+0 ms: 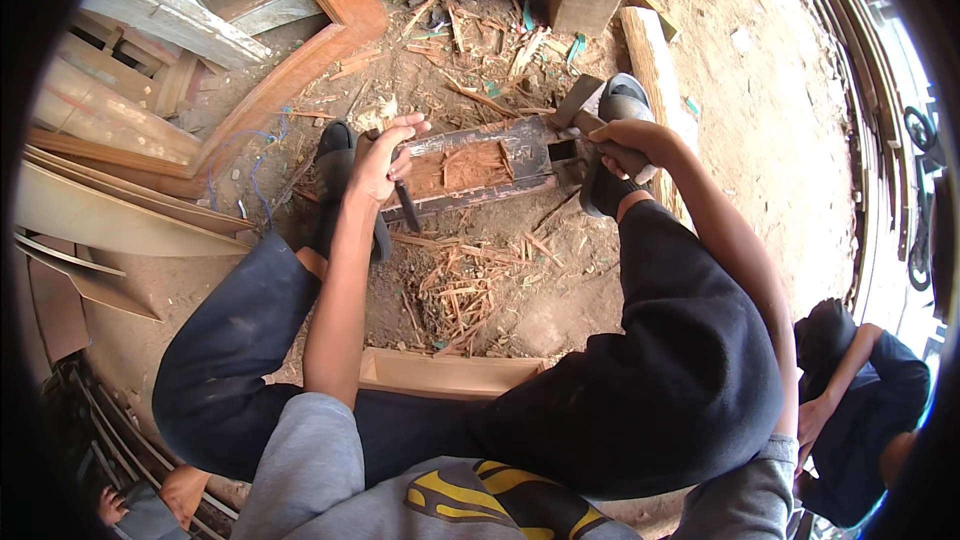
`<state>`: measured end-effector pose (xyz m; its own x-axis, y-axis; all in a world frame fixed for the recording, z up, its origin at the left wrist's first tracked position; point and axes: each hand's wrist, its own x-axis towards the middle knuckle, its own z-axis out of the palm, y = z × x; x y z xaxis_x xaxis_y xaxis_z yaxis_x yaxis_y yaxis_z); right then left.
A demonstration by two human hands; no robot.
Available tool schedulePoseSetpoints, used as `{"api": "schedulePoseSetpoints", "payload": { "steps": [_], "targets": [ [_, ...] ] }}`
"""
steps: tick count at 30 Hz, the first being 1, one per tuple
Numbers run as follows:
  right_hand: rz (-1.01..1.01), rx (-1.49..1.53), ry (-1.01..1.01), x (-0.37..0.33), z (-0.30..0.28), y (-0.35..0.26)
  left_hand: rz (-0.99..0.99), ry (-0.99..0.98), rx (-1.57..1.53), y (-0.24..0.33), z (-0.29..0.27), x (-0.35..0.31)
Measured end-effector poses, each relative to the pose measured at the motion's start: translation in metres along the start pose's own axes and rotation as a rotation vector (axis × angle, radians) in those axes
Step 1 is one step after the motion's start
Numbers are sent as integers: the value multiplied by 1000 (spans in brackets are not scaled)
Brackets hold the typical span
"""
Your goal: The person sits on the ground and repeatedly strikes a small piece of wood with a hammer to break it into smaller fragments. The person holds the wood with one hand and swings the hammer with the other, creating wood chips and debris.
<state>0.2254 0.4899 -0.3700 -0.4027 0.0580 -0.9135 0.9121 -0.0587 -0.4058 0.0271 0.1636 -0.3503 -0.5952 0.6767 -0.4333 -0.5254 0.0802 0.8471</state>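
Note:
My left hand (378, 162) is over the left end of a dark old wooden beam (527, 148), closed around a slim dark chisel (407, 208), with its fingers pointing right. The chisel's tip is not clear. My right hand (640, 143) grips the thick dark handle of a hammer (580, 102) beside the beam's right end. Its blocky head is close to that end. The beam lies on the ground between my feet, with a reddish-brown worn face and a square hole near its right end.
Wood chips (462, 290) litter the ground around the beam. A pale timber (650, 50) lies beyond my right foot. Wooden frames (345, 15) and panels (110, 202) lean at the left. A light wooden box (450, 372) is beneath me. Another person (870, 410) sits at the lower right.

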Motion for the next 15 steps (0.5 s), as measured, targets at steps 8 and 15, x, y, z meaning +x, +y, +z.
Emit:
{"api": "schedulePoseSetpoints", "payload": {
  "steps": [8, 15],
  "targets": [
    [15, 60, 20, -24, 8, -6, -51, -477, -543, 58, 87, -51],
    [16, -22, 120, -9, -8, 13, -115, -607, -597, 74, 126, -92]
  ]
}}
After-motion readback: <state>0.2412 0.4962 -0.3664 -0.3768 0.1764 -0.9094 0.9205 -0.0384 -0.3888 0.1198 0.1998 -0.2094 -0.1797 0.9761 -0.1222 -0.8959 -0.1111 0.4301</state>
